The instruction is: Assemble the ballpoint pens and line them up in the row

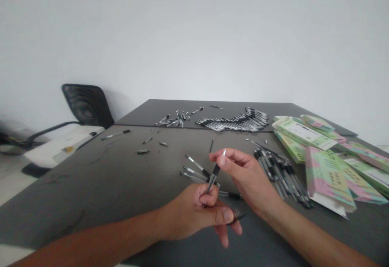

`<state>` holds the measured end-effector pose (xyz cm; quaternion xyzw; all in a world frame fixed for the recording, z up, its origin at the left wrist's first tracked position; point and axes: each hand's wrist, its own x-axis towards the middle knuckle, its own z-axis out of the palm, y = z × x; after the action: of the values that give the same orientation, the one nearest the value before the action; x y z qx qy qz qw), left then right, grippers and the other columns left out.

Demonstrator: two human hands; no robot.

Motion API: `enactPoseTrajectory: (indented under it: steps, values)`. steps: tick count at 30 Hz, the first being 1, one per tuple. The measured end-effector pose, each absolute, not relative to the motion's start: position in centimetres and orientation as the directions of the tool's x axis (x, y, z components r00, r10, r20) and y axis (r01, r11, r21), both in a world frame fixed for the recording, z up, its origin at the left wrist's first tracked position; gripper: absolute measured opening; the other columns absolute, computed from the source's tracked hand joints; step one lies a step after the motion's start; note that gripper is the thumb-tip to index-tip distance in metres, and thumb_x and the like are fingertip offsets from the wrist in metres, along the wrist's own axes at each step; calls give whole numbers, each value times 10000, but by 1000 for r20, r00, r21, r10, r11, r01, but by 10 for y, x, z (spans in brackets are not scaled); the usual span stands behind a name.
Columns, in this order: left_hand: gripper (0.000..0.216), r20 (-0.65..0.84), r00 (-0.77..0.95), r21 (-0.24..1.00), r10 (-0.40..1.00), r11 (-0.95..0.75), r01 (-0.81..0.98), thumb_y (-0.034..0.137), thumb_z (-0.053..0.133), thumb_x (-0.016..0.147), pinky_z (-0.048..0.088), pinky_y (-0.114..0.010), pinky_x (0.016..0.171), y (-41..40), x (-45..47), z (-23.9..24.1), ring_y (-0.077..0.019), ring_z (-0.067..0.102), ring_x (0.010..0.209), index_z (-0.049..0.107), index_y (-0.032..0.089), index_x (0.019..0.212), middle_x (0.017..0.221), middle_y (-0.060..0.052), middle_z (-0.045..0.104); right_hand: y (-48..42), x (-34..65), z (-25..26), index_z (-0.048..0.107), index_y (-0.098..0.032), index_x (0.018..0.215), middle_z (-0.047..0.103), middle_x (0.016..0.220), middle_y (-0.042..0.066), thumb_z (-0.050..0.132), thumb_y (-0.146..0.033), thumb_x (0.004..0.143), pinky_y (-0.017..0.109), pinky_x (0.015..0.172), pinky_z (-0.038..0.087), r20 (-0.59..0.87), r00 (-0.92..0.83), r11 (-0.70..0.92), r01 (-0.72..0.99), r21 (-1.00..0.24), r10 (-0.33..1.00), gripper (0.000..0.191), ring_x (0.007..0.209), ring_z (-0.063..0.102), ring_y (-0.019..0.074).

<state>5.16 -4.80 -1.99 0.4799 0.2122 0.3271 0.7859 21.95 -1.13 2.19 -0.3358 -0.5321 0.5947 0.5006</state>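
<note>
One grey bench (pixel 91 178) is stretching toward a white wall (pixel 194 36), a black chair (pixel 88 105) standing at ten o'clock. The left grip (pixel 194 214) is clenching a pen (pixel 213 176) (tilted nearly upright); the right grip (pixel 247 180), at one o'clock, is pinching its top.

In the lower middle of the frame the left hand (pixel 194 214) and right hand (pixel 246 178) meet above the table (pixel 91 178), one pen (pixel 212 178) between them, with loose pens (pixel 194 167) on the table just behind. Right of the hands lies a bundle of pens (pixel 282 174), and further right, at the frame's edge, a heap of boxes (pixel 328 169). Towards the frame's centre a long row of pens (pixel 237 122) lies with scattered pen parts (pixel 173 121) to its left, and a chair (pixel 88 105) stands off the table at middle left
</note>
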Motion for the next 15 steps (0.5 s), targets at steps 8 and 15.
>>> enactPoseTrajectory:
  steps: [8,15]
  values:
    - [691,-38,677,879,735,347,-327,486,919,829,534,-210,529,-47,49,-9,-158,750,660,293,228,689,804,-58,777,-12,225,22,853,-343,1158,787,1352,29,722,-491,993,473,1220,434,154,-402,63,-230,-971,903,258,1330,673,259]
    - [676,-55,767,846,639,438,-305,491,915,839,519,-192,521,-47,47,-17,-142,762,605,298,232,748,837,-44,803,-6,226,19,870,-337,1086,838,1207,20,763,-468,964,464,1195,441,191,-352,116,-222,-968,916,209,1238,711,249]
